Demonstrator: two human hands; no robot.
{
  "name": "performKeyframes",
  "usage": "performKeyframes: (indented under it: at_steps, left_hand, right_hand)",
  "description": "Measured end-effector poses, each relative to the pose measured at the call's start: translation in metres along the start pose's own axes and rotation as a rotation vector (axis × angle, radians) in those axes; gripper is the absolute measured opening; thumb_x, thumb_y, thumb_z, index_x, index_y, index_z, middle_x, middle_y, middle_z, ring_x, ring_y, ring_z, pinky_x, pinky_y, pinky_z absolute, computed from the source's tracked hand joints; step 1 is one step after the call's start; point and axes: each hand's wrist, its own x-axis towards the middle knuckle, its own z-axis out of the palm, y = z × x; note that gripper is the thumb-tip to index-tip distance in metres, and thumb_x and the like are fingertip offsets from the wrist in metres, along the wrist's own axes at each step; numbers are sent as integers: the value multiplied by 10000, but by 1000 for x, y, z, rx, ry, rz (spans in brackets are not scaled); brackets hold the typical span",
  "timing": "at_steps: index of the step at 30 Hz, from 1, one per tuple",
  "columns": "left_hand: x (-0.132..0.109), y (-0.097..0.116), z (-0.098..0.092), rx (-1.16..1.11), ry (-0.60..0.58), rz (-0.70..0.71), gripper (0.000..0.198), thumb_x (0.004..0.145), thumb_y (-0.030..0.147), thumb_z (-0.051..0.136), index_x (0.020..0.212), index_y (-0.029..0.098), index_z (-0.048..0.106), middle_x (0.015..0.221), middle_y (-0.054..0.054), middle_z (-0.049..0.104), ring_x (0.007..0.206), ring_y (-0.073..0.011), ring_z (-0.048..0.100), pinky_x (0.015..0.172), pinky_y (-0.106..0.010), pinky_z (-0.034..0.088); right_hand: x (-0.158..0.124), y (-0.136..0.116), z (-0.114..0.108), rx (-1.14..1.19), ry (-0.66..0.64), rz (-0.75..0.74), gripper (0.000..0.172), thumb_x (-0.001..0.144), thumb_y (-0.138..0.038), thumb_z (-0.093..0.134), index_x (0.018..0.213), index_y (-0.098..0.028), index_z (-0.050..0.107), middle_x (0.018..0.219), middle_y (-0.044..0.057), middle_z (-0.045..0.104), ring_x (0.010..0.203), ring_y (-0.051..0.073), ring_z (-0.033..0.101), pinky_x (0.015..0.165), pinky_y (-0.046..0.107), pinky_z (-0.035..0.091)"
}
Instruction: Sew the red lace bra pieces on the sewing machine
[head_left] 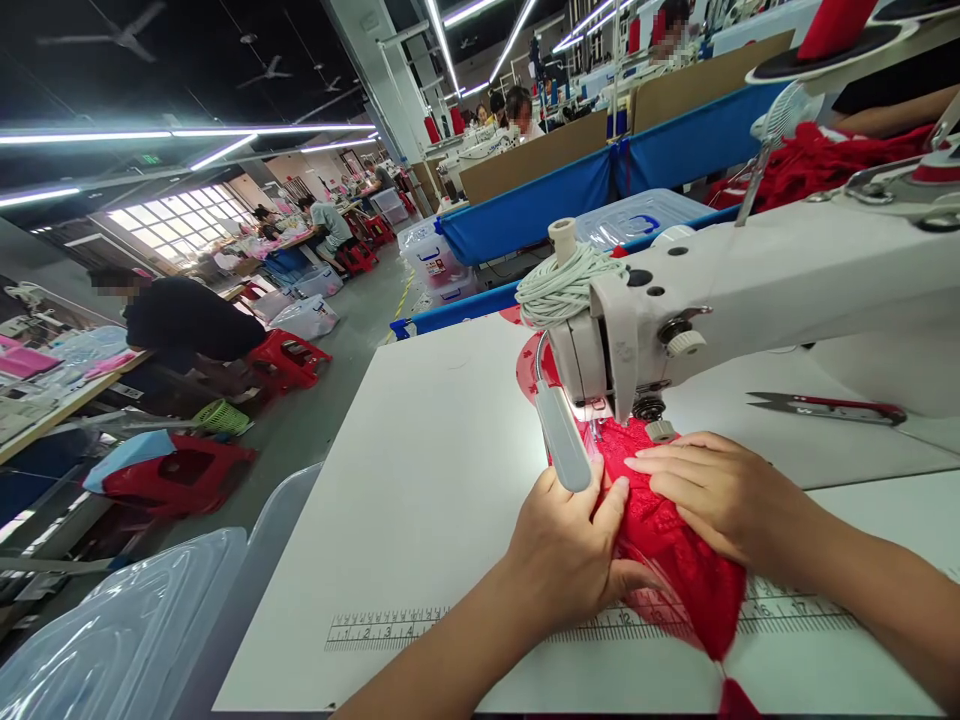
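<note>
Red lace fabric [651, 515] lies under the needle area of a white sewing machine [780, 285], bunched toward the front edge where a narrow tip hangs down. My left hand [566, 550] rests on its left side, fingertips close to the presser foot [596, 430] and thumb spread away over a sheer part. Flat on the lace from the right lies my right hand [731, 500], fingers stretched out. A small grey lamp [564, 437] on a bent neck hides some left fingertips. The needle itself is hard to make out.
Thread snips [829, 408] lie right of the hands. A printed ruler [390, 628] runs along the white table [390, 480]. Pale cord [566, 288] is coiled on the machine head. Clear plastic bins [150, 620] stand at left. Other people sit at machines beyond; red fabric [817, 165] is heaped behind.
</note>
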Motion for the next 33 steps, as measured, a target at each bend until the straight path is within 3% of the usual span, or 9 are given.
performKeyframes:
  at_steps: [5,20,26,33]
  left_hand:
    - [2,-1,0,22,-7,0,931,929,663,-28,1223,76,632,1124,-210,675,1006,-286,618,759,-389,511]
    - [-1,-5,2,75,-62,4,906,932,678,7,1310,91,585,1297,-185,614,999,-274,619,804,-403,495]
    - [0,-4,5,45,-2,-9,926,932,668,-23,1286,78,597,1267,-179,631,1028,-285,608,854,-418,475]
    - [6,-2,1,16,69,-14,928,941,664,-12,1190,51,639,1140,-177,681,932,-258,624,806,-383,474]
  right_hand:
    - [3,3,1,-18,20,17,329,862,-16,368,884,-180,652,1084,90,727,1024,193,654,893,395,475]
    - [7,6,1,-38,26,34,331,851,-13,372,894,-175,658,1085,78,728,971,185,662,875,390,471]
    - [11,9,-2,-71,15,5,340,842,-11,369,906,-177,659,1055,73,736,940,184,673,887,387,484]
    - [10,12,0,-98,17,-30,370,926,-64,329,1127,-143,629,1112,100,724,1050,199,659,937,397,475]
